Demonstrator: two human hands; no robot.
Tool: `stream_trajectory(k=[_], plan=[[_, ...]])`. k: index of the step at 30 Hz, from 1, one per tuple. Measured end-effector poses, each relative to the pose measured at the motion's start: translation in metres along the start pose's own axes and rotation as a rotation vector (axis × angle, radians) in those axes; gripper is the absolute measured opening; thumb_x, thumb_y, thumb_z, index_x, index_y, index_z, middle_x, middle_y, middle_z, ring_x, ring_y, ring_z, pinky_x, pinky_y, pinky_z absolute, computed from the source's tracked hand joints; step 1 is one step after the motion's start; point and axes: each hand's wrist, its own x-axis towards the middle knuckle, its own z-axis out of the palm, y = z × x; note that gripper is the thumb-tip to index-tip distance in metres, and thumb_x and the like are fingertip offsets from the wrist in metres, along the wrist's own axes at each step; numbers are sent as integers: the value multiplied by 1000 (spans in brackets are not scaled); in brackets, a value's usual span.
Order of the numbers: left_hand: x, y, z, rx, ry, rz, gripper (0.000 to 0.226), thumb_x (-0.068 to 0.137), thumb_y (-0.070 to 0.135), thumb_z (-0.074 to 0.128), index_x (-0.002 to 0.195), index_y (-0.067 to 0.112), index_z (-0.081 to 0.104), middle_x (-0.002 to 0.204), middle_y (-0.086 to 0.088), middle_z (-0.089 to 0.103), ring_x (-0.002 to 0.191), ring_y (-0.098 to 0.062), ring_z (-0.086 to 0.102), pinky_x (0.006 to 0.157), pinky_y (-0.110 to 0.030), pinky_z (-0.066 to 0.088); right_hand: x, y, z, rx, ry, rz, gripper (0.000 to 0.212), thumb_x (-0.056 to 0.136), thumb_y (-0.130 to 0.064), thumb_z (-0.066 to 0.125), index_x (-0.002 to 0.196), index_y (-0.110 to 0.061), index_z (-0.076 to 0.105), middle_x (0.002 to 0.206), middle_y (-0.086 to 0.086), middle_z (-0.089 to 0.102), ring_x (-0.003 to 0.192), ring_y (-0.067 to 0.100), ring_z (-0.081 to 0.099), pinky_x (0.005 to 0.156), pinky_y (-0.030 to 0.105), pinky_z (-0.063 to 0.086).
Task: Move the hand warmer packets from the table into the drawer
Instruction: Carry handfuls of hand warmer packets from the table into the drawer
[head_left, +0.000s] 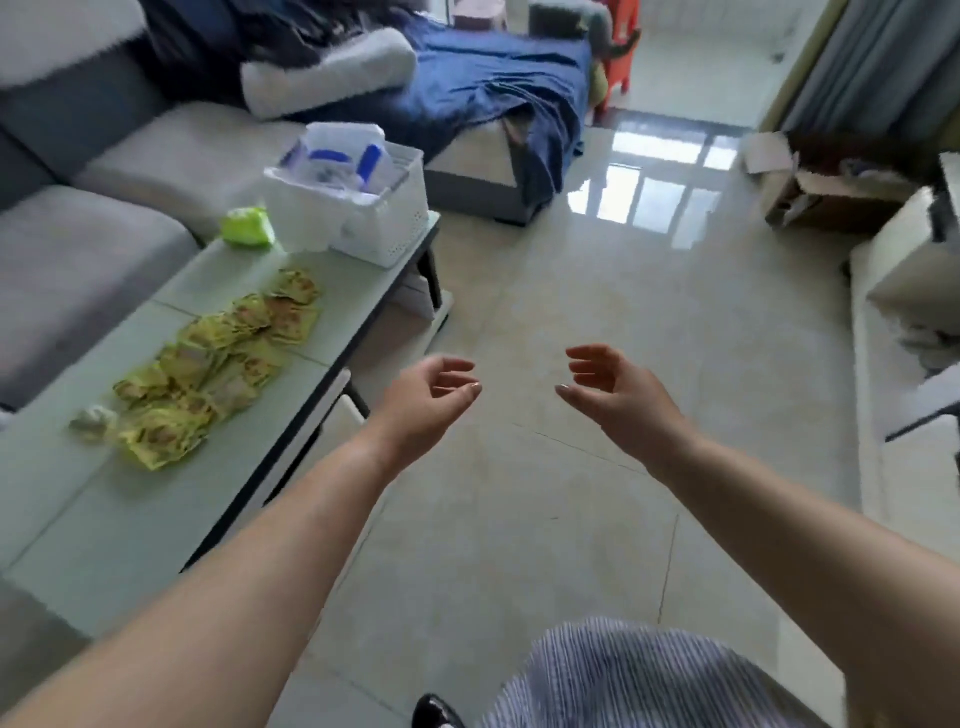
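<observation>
Both my hands hang out in front of me over the floor, holding nothing: the fingers of my left hand (434, 395) are loosely curled with the palm turned inward, and those of my right hand (613, 387) are the same, relaxed and part open. The packets (218, 364) are all on the desk (104, 519), off to my left and a little ahead of my left hand, so that hand is plainly the nearer one; the right would have to cross my body to get there. They lie in a loose, overlapping strip whose long axis runs along the desk's length, from the near-left end up toward the white basket (374, 218) at the far end. Each packet lies flat, but they are tumbled at mixed angles and blurred, so I cannot tell which way any single one points. I see no open drawer; there may be one under the desk's edge (332, 384) near my left hand, but I cannot be sure. I judge nothing has been moved yet.
</observation>
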Motion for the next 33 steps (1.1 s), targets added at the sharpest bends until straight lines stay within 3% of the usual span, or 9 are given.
stream_trajectory(k=[5,7,11,16,20,26,30,33], plan=[[-66,-71,-151,-45,261,-116,15,87,15,64,100,24,61,99,0,68,96,-16,64,88,-28,50,8,-80,141,-3,-219,-122,40,80,-14,71,117,-18,56,111,5,60,103,15,57,96,32,47],[-82,-88,-175,-72,304,-166,15,88,16,63,98,27,61,101,-1,68,97,-15,63,90,-27,50,9,-94,168,-22,-259,-149,39,80,-17,72,116,-22,56,109,2,60,105,16,58,98,36,47],[-119,-126,-238,-140,460,-256,17,90,15,60,106,20,60,104,-3,66,96,-12,61,79,-14,45,17,-137,245,-111,-396,-244,41,80,-20,72,117,-23,56,108,-2,60,105,14,58,92,28,46],[-127,-164,-283,-178,572,-330,15,90,16,61,101,25,60,100,-2,66,96,-16,61,80,-17,45,45,-170,309,-213,-526,-316,48,78,-18,73,123,-17,55,113,1,59,109,19,58,98,34,46],[-99,-194,-314,-229,622,-388,14,89,17,62,96,29,61,99,-2,66,99,-17,62,84,-21,47,93,-182,357,-267,-592,-342,50,79,-19,73,125,-18,54,111,-4,58,106,15,57,95,28,46],[-7,-256,-355,-355,723,-551,13,89,19,62,101,24,62,102,-8,66,92,-15,60,74,-23,42,196,-174,448,-206,-621,-277,41,81,-14,71,119,-19,56,107,-4,61,103,15,60,91,28,47],[56,-293,-373,-452,840,-675,16,87,16,63,89,31,60,101,-6,67,97,-19,63,82,-30,46,255,-160,502,-228,-684,-197,39,83,-12,68,120,-18,56,105,-7,62,101,14,61,91,33,49],[96,-318,-386,-508,903,-725,15,88,16,62,89,31,60,103,-7,67,95,-17,63,83,-29,47,295,-153,546,-266,-751,-195,38,82,-8,67,117,-18,57,96,-17,59,95,11,60,86,28,49]])
